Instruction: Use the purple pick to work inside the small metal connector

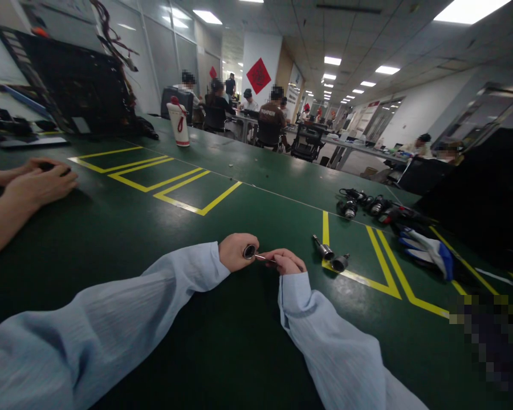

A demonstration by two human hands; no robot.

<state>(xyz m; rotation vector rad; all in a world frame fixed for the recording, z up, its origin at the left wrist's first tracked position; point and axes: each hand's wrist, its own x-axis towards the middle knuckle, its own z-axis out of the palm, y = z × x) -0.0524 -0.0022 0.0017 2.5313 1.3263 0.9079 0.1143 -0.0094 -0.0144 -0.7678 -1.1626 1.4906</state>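
Left grip (235, 252) firm around hollow metal cylinder (249, 251), right grip (289, 262) on slim shiny rod (265, 259).

The worktop (273, 205) is dark green and marked with angular outlines of yellow tape (222, 198). A white cup (180, 130) with red trim stands upright towards the far edge. At left stands a black panel (77, 85), with a bundle of cables (106, 25) at its upper right. A blue-and-white glove (430, 250) lies at right. Beyond, a red diamond-shaped sign (259, 76) is fixed to a pale pillar (263, 48); a person in a brown top (270, 118) sits nearby. Rectangular ceiling lights (472, 10) are lit.
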